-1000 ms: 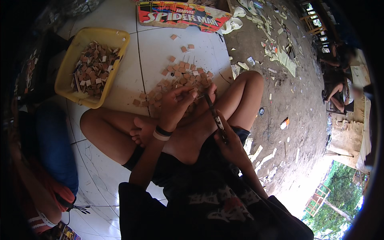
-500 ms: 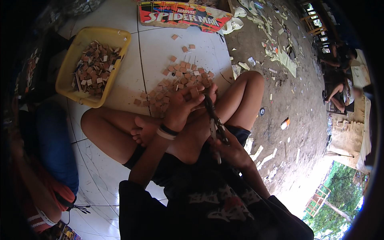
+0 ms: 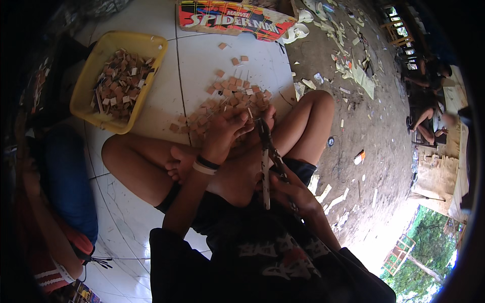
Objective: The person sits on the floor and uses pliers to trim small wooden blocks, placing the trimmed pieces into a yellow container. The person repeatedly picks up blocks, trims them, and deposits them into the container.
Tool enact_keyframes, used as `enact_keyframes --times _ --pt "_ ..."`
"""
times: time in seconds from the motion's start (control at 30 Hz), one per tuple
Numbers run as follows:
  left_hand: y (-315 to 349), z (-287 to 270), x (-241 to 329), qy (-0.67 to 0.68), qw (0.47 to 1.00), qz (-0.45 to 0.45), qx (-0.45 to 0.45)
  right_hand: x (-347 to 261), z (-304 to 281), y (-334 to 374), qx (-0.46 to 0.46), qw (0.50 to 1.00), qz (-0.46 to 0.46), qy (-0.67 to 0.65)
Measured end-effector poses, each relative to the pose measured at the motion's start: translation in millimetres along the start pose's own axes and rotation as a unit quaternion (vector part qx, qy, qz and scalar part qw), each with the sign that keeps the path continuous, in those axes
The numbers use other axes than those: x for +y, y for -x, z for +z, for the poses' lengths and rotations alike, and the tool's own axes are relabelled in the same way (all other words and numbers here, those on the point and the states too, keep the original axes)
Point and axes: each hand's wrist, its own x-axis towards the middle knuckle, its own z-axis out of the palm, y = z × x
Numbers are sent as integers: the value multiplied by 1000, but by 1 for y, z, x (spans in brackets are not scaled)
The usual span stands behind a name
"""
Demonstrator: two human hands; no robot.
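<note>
My left hand (image 3: 226, 129), with a dark band and a pale band at the wrist, pinches a small brown square piece (image 3: 249, 114) between thumb and fingers. The piece shows nearly edge-on. My right hand (image 3: 294, 191) is wrapped round the handles of a pair of pliers (image 3: 264, 139) with worn, pale-flecked grips. The handles stand apart, and the jaws point up close to the held piece; whether they touch it I cannot tell. Beyond my left hand lies a loose pile of similar brown squares (image 3: 233, 93) with thin pins among them, on white tiles.
A yellow plastic basin (image 3: 164, 53) holding many such squares stands at the far left. A red printed board (image 3: 235, 22) lies at the far edge. My crossed legs frame the work. Scraps litter the dirt floor (image 3: 353, 146) at right. People sit at the left and far right.
The pliers' handles have spread wider apart in my right hand. In my left fingers the brown square has turned from face-on to nearly edge-on.
</note>
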Motion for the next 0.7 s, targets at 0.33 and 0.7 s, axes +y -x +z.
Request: enact_keyframes --times 0.33,0.7 --pt "-2 8 -11 -200 973 113 27 -19 12 8 83 990 21 116" --pt "-1 8 -12 -265 957 115 -10 -23 10 9 74 990 23 118"
